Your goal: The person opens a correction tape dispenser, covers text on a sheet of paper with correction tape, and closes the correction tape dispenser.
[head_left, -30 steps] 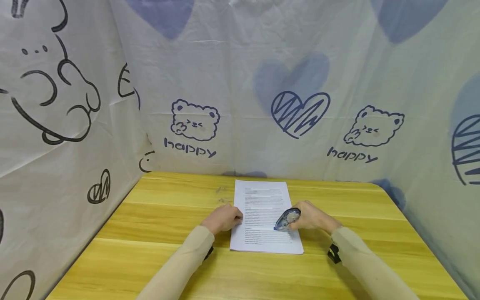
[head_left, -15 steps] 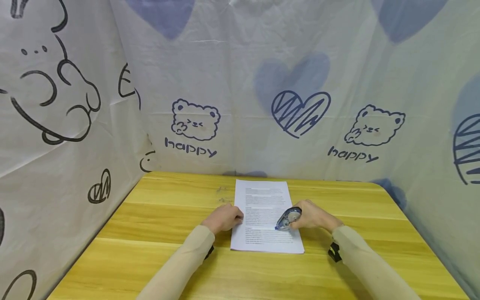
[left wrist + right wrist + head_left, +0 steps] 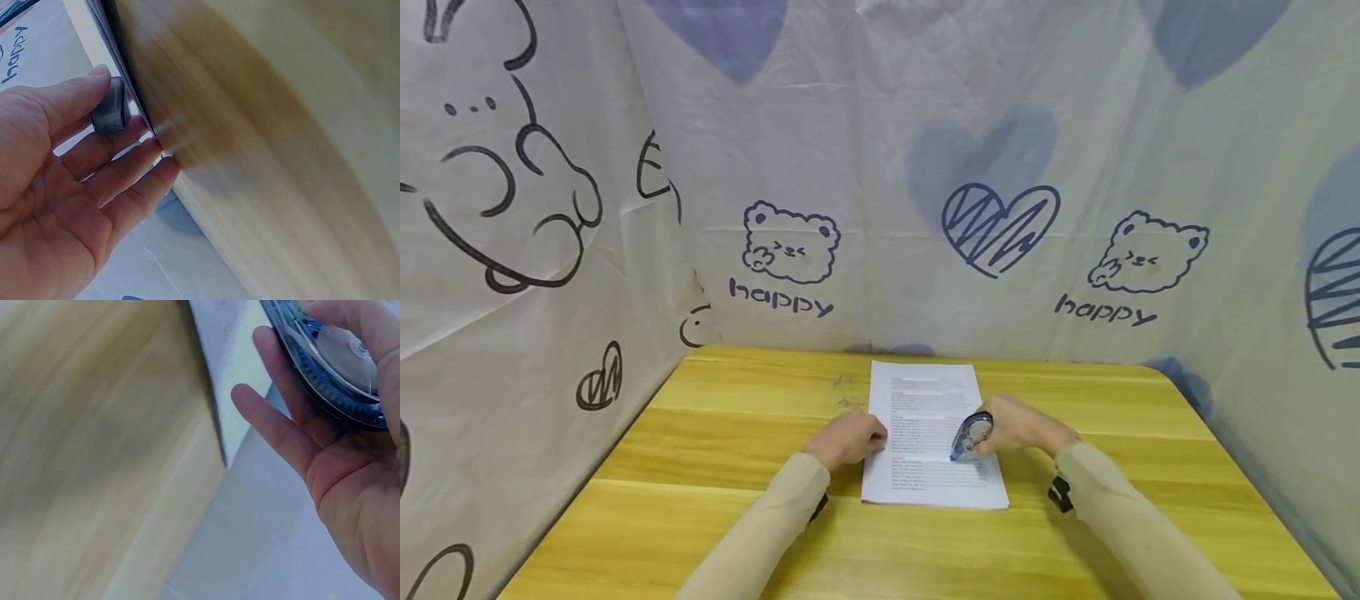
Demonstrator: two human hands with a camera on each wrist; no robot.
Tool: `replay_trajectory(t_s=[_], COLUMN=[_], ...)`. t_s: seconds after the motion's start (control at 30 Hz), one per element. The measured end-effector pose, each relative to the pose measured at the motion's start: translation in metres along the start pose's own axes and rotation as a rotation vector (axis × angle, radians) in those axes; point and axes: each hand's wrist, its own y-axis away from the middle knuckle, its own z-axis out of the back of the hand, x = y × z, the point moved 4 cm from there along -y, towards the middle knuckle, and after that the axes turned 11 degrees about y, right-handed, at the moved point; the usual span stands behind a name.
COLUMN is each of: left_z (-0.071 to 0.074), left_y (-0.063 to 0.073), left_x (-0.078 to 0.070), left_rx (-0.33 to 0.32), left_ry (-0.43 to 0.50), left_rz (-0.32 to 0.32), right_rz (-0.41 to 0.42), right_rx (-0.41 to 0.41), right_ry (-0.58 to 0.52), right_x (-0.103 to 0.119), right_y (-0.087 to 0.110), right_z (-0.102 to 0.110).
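My right hand (image 3: 1018,425) grips a correction tape dispenser (image 3: 972,437) with a clear and dark blue case. Its tip points down at the printed text on the lower right of a paper stack (image 3: 925,492); whether it touches is too small to tell. In the right wrist view the thumb and fingers hold the dispenser (image 3: 340,369) from both sides. At the stack's left edge, my left hand (image 3: 847,437) rests its fingertips. The left wrist view has a small dark plastic cap (image 3: 111,107) pinched between that hand's thumb and forefinger.
The paper lies on a yellow wood-grain table (image 3: 715,467), near its far edge. Faint dark marks (image 3: 844,392) show on the table left of the sheet. White cloth (image 3: 880,167) with printed hearts and bears hangs behind and at both sides.
My right hand has shifted slightly left, and the dispenser stands a little steeper with its tip at nearly the same spot. The left hand and the paper hold their place.
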Motion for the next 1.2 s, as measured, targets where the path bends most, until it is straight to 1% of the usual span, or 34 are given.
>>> replay_trajectory(t_s=[0.07,0.2,0.33,0.43,0.57,0.7,0.87,0.97,1.1,1.2], left_z=[-0.001,-0.002,-0.003,-0.003,-0.006,-0.007,-0.002,0.001,0.0,-0.001], left_y=[0.0,0.0,0.0,0.001,0.001,0.0,0.0,0.0,0.001,0.003], left_x=[0.001,0.002,0.002,0.001,-0.002,-0.004,-0.005,-0.005,-0.003,-0.002], left_rx=[-0.001,-0.006,-0.01,-0.009,-0.001,-0.006,-0.032,-0.027,-0.012,-0.009], left_ry=[0.001,-0.004,-0.005,-0.002,-0.001,0.004,-0.002,-0.001,0.005,0.017], left_rz=[-0.002,-0.002,-0.004,-0.003,-0.012,-0.025,-0.028,-0.017,0.002,0.015], right_rz=[0.02,0.03,-0.012,-0.037,-0.009,0.026,0.06,0.038,0.014,-0.005], right_rx=[0.013,0.041,0.083,0.097,0.079,0.045,0.008,0.009,0.009,-0.001], right_ry=[0.008,0.031,0.035,0.034,0.039,0.005,-0.032,-0.077,-0.147,-0.225], right_x=[0.004,0.014,0.021,0.022,0.017,0.009,0.004,0.001,-0.003,-0.008], right_y=[-0.001,-0.004,-0.006,-0.007,-0.004,0.0,0.002,0.003,0.003,0.004], right_z=[0.001,0.005,0.008,0.008,0.009,0.013,0.02,0.021,0.018,0.013])
